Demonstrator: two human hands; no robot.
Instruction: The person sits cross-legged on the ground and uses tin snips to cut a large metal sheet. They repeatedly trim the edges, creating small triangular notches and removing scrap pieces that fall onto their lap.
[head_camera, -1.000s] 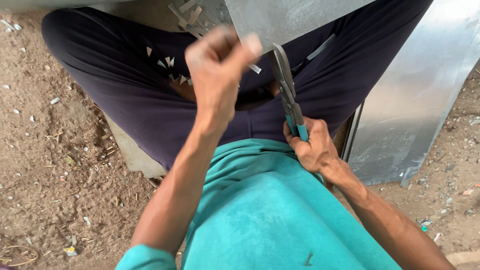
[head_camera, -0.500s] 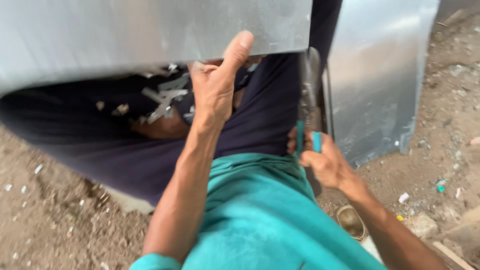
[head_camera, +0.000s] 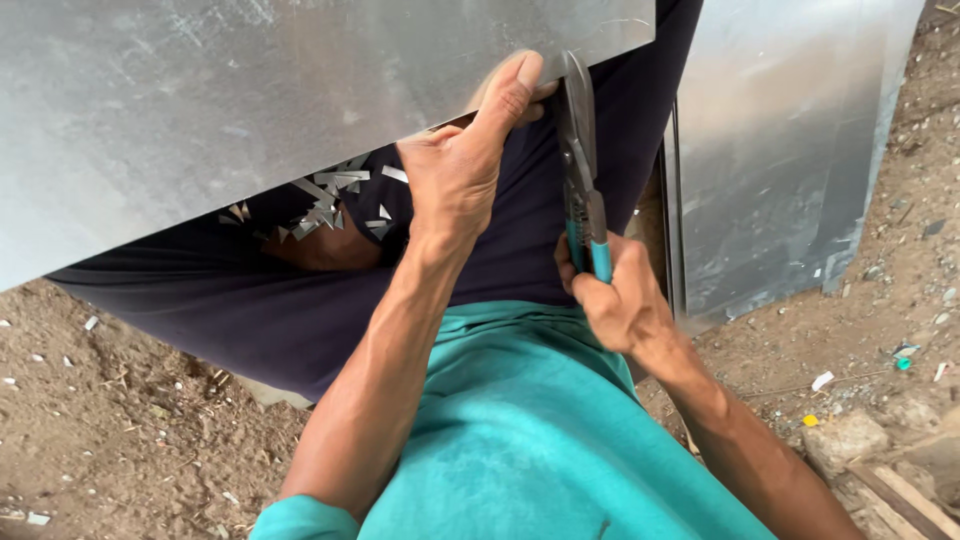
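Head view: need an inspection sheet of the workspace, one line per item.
Surface: bare dirt ground, pebbles and debris scattered.
Job's things: large metal sheet across the lap; tin snips with teal grips at its lower edge.
Clutter: metal offcuts on the dark trousers; small litter on the right.
Hands: left hand grips the sheet edge, thumb on top; right hand closed on the snips' handles.
Cables: nothing seen.
Surroundings: second metal sheet standing at the right.

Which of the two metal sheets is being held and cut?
The big sheet across the lap: the left hand grips its lower edge and the snips in the right hand meet it. The other sheet stands untouched at right.
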